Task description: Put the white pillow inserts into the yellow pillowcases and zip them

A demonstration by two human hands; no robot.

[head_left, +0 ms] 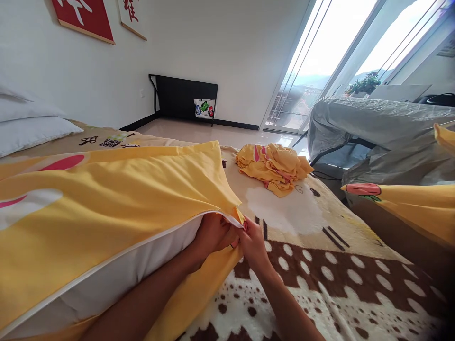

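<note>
A yellow duvet cover with pink and white printed shapes is spread over the bed, its long side opening toward me. White zipper-like edging runs along that opening, and white fabric shows inside. My left hand reaches into the opening near the corner, its fingers curled and partly hidden against the cloth. On the outside, my right hand pinches the cover's corner between thumb and fingers. The two hands meet at this corner. A lower yellow layer hangs beneath my left forearm.
A crumpled yellow cloth bundle lies farther across the patterned blanket. White pillows rest at left. To the right, more yellow fabric hangs near plastic-covered furniture. A black panel stands against the wall.
</note>
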